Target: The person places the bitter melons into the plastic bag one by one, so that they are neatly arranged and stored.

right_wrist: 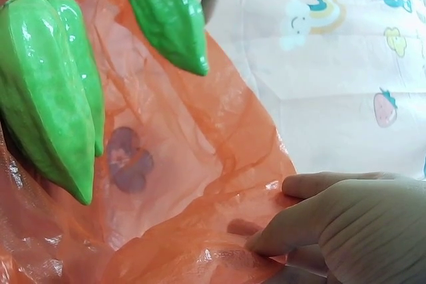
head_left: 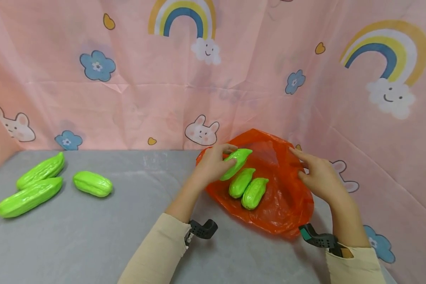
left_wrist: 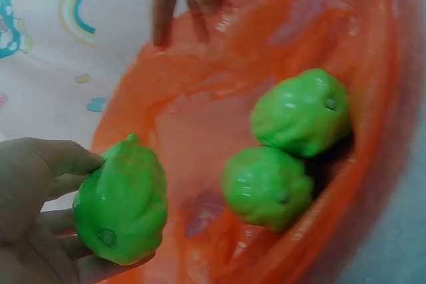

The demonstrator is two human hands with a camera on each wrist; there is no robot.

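Note:
My left hand [head_left: 213, 163] grips a light-green bitter melon [head_left: 235, 163] with a lumpy, ridged skin. In the left wrist view this melon [left_wrist: 123, 204] sits between thumb and fingers, above the mouth of a red plastic bag [head_left: 284, 205]. Two more bitter melons [head_left: 242, 183] lie side by side inside the bag. At the bag's right edge, my right hand [head_left: 321, 173] holds the thin film between thumb and fingers. One fingertip shows faintly through the plastic in the right wrist view.
Several more bitter melons lie on the grey table [head_left: 127, 236] at the left: two together [head_left: 29, 197] and a shorter one [head_left: 92, 184] beside them. A pink printed curtain [head_left: 134, 98] stands behind the table and along its right side.

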